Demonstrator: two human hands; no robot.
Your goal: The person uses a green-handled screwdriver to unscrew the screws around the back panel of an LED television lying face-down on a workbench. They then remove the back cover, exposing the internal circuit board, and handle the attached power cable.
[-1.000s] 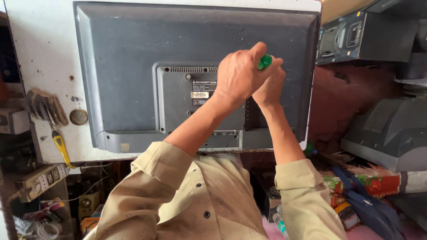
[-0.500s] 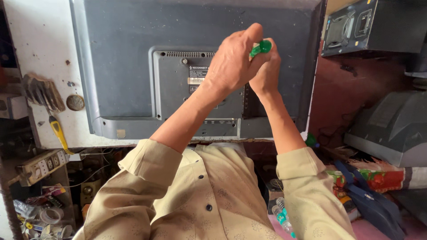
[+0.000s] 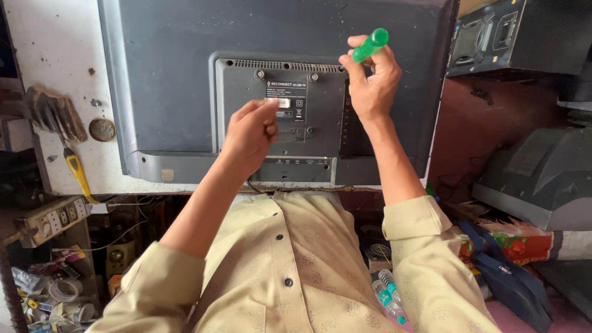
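Television (image 3: 172, 80) back fills most of what I see, a dark grey flat panel standing upright against a stained white wall (image 3: 55, 55), and I place everything else from it. At its middle sits a raised rear cover (image 3: 320, 142) with a vent strip along the top edge and a white label just below that.

Below the television, my cream button shirt (image 3: 290, 271) takes up the lower middle, sleeves rolled to the forearms. Right of the television, dark equipment housings (image 3: 536, 179) are stacked near a red-brown wall. Left of it, a yellow-handled tool (image 3: 79, 176) hangs on the wall, with a socket strip (image 3: 54, 216) below that.

My right hand (image 3: 370, 86) is raised in front of the upper right corner of the rear cover. Its grip is closed around a green-handled screwdriver (image 3: 370, 45); the handle sticks up and to the right out of the fist, just clear of the panel. I cannot see the shaft or tip, which the hand hides.

My left hand (image 3: 250, 135) sits in front of the rear cover, just below and left of the label. Fingers and thumb are pinched together into a nearly closed grip. Whether something small lies between the fingertips I cannot tell, nor whether they touch the cover.
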